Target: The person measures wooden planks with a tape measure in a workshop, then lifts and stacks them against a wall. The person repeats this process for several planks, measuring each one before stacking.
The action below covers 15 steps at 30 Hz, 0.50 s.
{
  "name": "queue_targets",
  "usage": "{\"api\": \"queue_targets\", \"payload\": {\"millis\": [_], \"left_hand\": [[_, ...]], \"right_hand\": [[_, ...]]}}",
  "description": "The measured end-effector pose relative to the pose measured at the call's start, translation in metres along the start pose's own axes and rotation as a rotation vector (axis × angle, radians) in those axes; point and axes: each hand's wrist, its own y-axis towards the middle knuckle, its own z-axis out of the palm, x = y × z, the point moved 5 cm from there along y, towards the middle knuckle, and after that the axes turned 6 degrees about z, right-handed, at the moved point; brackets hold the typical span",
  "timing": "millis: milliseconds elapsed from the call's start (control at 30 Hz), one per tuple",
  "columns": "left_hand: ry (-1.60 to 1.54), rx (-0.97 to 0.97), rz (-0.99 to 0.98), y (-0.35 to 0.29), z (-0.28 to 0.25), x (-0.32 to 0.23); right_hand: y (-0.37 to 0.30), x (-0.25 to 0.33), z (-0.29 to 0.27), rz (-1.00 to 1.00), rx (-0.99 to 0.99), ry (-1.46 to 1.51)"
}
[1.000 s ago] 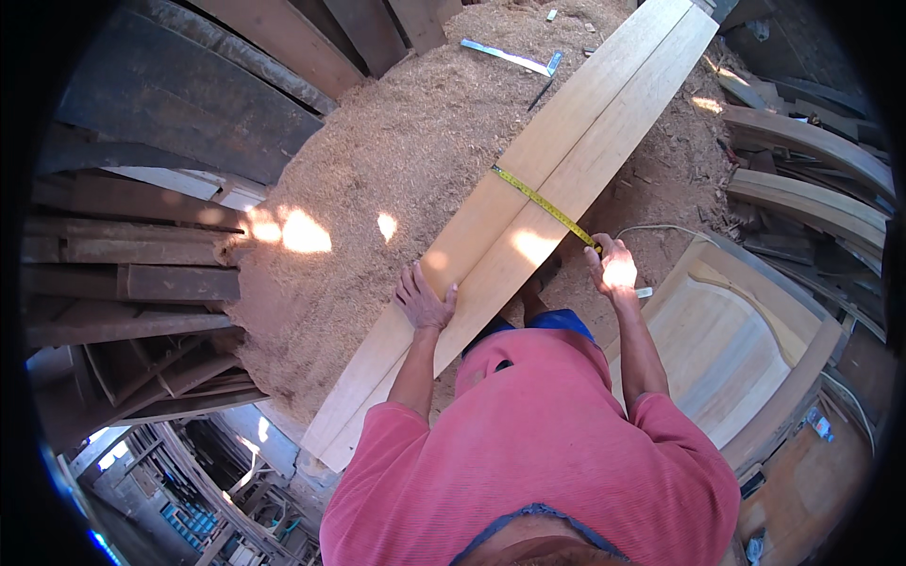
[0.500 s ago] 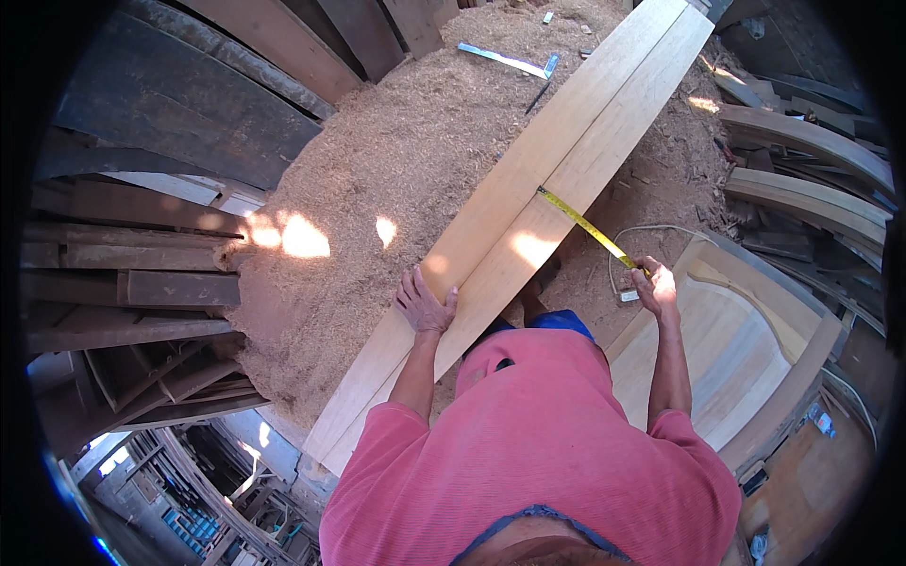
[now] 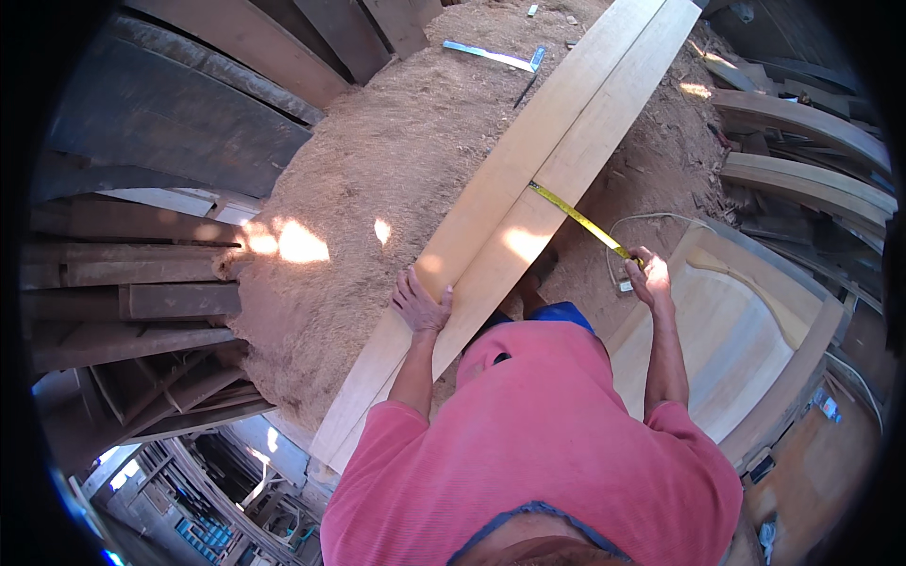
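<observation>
1. Sawdust, dappled with sunlight, spreads between stacks of timber.
2. Right hand grips one end of a yellow tape, fingers curled closed.
3. From that grip the tape runs up and left, its far end at about the line where two boards meet; whether it hooks there is too small to tell.
4. Side by side, the boards lie to the grip's left, long axis slanting from lower left to upper right, the tape set roughly crosswise.
5. Left hand, open and holding nothing, rests flat on the boards, nearer them than the right.
6. Farther out, a panel lies right, a square beyond the boards.
</observation>
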Motion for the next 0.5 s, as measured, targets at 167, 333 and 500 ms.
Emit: {"api": "queue_targets", "payload": {"millis": [167,333,500], "left_hand": [[0.036,-0.001,0.001,-0.0006,0.0036,0.0017],[0.033,-0.009,0.007,-0.0015,0.0043,0.0021],[0.027,-0.009,0.011,-0.0008,0.0046,0.0021]], "right_hand": [[-0.0055,0.0015,0.0017,-0.027,-0.030,0.045],[-0.0059,-0.0005,0.0035,0.001,-0.017,0.072],[-0.0045,-0.0025,0.0047,-0.007,-0.016,0.056]]}}
